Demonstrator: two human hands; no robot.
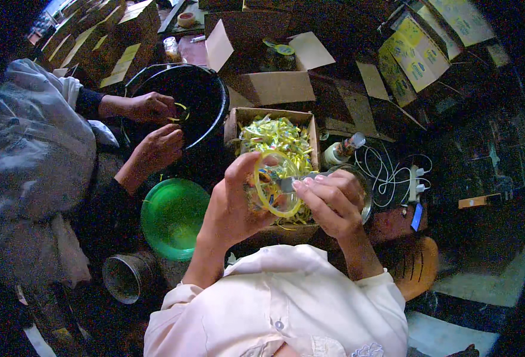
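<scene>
My left hand (230, 205) grips a clear plastic jar or cup with a yellow rim (259, 181), its mouth tilted toward my right hand. In my right hand (337, 199) is a flat grey knife-like tool (288, 185). The tool's dark end reaches across the mouth at the rim; whether it touches the rim I cannot tell. Both hands are over the near part of an open cardboard box (231, 126), which is heaped with small yellow-green strips or wrappers (274, 132). What lies inside the clear container is hard to make out.
On the left, a co-worker's hands (155, 143) hold a thin yellow loop (182, 112) over a black bucket (224, 98). A green basin (176, 217) and grey pail (122, 279) stand nearer. A bottle (338, 153), white cables (381, 172) and a power strip (415, 184) lie right. Cartons (277, 88) stand behind.
</scene>
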